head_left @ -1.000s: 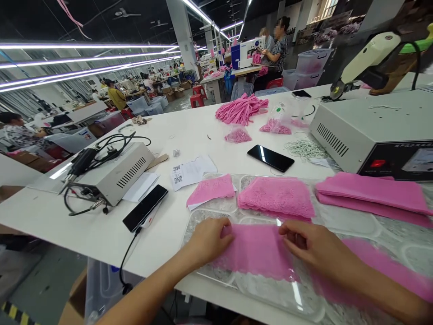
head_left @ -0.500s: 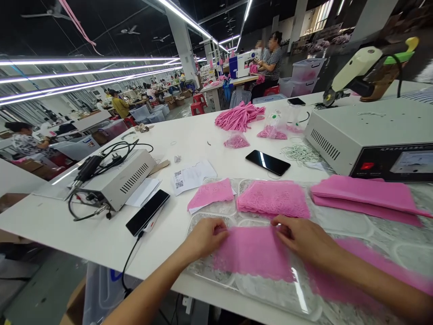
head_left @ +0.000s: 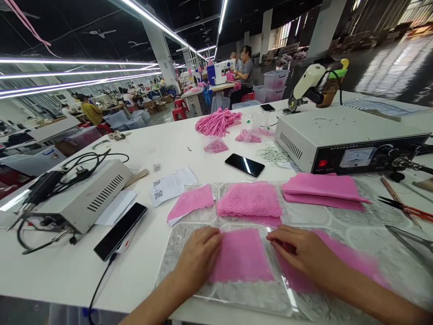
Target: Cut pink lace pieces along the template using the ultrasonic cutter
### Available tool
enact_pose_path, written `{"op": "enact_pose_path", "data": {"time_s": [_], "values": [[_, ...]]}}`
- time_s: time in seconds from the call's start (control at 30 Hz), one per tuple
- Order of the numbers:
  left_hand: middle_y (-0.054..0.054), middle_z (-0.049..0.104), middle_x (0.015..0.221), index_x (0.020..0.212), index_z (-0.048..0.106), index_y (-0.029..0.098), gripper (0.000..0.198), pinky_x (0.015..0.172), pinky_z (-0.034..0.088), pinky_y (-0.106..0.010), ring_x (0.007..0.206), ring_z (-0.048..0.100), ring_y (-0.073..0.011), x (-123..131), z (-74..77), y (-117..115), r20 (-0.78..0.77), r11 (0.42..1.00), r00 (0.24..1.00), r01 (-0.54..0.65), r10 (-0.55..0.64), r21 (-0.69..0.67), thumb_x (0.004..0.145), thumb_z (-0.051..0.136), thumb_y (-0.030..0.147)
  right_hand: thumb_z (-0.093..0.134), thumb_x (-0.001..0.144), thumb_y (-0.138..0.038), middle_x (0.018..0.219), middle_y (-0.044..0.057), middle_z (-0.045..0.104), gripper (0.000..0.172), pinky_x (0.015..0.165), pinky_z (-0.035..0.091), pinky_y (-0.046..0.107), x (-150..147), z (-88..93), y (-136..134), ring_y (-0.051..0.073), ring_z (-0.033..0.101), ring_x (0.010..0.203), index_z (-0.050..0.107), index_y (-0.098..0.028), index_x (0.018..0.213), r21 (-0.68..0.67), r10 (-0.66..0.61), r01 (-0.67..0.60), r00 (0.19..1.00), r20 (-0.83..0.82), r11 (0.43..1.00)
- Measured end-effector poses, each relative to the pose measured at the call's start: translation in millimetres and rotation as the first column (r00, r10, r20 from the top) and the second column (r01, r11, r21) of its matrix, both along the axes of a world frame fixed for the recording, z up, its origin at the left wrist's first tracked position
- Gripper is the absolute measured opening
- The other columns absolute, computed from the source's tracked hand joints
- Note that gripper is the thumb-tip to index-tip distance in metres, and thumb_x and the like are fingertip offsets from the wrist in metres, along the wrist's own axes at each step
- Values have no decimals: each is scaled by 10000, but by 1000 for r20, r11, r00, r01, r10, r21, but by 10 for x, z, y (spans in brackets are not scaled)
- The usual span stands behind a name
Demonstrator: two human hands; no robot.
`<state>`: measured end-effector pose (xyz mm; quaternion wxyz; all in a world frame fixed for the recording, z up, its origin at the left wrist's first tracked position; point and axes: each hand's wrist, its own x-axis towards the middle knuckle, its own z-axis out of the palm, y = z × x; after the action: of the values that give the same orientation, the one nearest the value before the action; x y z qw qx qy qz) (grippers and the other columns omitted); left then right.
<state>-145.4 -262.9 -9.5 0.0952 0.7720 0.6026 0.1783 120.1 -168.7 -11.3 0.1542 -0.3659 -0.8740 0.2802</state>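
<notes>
A rectangular piece of pink fabric [head_left: 241,257] with a wavy lower edge lies flat on the clear plastic mat [head_left: 250,298]. My left hand [head_left: 199,253] is at its left edge, fingers closed together over the cloth. Just past its upper right corner, my right hand [head_left: 301,248] has its fingers pinched; whatever may be in them is hidden. Under the right hand and forearm is more pink fabric [head_left: 348,255], partly covered and blurred. Behind the hands sit a stack of pink lacy pieces [head_left: 248,201] and a single pink piece [head_left: 192,202] over white paper.
Folded pink fabric [head_left: 321,189] lies at the mat's back right. Scissors [head_left: 409,207] lie further right, beside a grey machine [head_left: 352,131]. Two phones, one black [head_left: 244,164] and one on a cable [head_left: 120,230], flank the papers. Another grey box [head_left: 88,194] stands left. People work behind.
The view has swung to the right. The pink piece now lies flatter, and my right hand has come away from its upper right corner. My left hand stays at the left edge.
</notes>
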Motion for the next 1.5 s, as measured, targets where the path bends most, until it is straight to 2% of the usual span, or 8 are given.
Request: {"op": "enact_pose_path", "data": {"time_s": [0.2, 0.4, 0.6, 0.83, 1.0, 1.17, 1.33, 1.5], "values": [[-89, 622, 1013, 985, 622, 178, 164, 811, 522, -398, 931, 610, -242, -196, 53, 78, -21, 978, 981, -194, 193, -83, 880, 502, 217, 435, 917, -160, 802, 61, 719, 257, 641, 423, 318, -355, -9, 137, 214, 644, 704, 679, -196, 847, 40, -1, -5, 992, 126, 999], [-51, 605, 894, 774, 562, 194, 140, 770, 487, -352, 844, 580, -209, -224, 84, 78, 12, 972, 983, -179, 182, -151, 876, 468, 206, 537, 921, -179, 735, -7, 640, 123, 663, 450, 303, -553, -43, 196, 150, 593, 662, 626, -157, 840, 55, -43, 31, 971, 236, 998], [-8, 617, 770, 756, 534, 197, 153, 659, 456, -280, 721, 575, -172, -258, 171, 110, 82, 977, 983, -149, 162, -150, 883, 450, 181, 497, 827, -90, 596, -23, 618, 162, 531, 362, 247, -464, 46, 218, 142, 558, 536, 601, -196, 762, 69, -12, 2, 990, 142, 998], [-56, 635, 969, 1033, 589, 210, 177, 808, 469, -308, 916, 583, -183, -288, 403, 268, 138, 997, 990, -28, 18, 72, 948, 434, 210, 400, 909, -164, 625, -4, 561, 213, 527, 324, 264, -252, 240, 322, 136, 467, 537, 555, -208, 771, 325, 88, -60, 994, -71, 944], [-40, 591, 850, 943, 609, 187, 258, 975, 431, -395, 817, 571, -140, -244, 240, 80, -78, 906, 930, 368, -359, 210, 920, 399, 39, 361, 876, -37, 590, -1, 520, 308, 488, 222, 299, -25, 23, 17, 143, 384, 504, 532, -208, 685, 503, 362, -289, 931, -51, 815], [-37, 567, 833, 905, 599, 174, 242, 1100, 334, -453, 855, 571, -150, -214, 100, -117, -157, 902, 903, 419, -401, 105, 866, 419, 17, 330, 821, 65, 649, 15, 548, 327, 502, 247, 317, 20, -91, -189, 159, 412, 547, 523, -186, 739, 544, 486, -449, 870, 86, 708], [-37, 557, 797, 894, 572, 181, 195, 1066, 351, -455, 799, 547, -168, -220, 174, -165, -138, 892, 887, 449, -441, 39, 802, 444, 66, 396, 827, 25, 699, 25, 573, 263, 513, 260, 330, 7, -95, -220, 171, 443, 579, 545, -184, 769, 493, 489, -491, 860, 144, 718], [-60, 575, 822, 927, 588, 173, 207, 998, 408, -442, 793, 560, -183, -140, 281, -144, -70, 884, 883, 467, -464, 31, 787, 445, 117, 398, 836, 9, 685, 19, 576, 272, 501, 288, 317, 151, -91, -270, 164, 485, 572, 538, -203, 740, 428, 397, -385, 915, 66, 817]]}}
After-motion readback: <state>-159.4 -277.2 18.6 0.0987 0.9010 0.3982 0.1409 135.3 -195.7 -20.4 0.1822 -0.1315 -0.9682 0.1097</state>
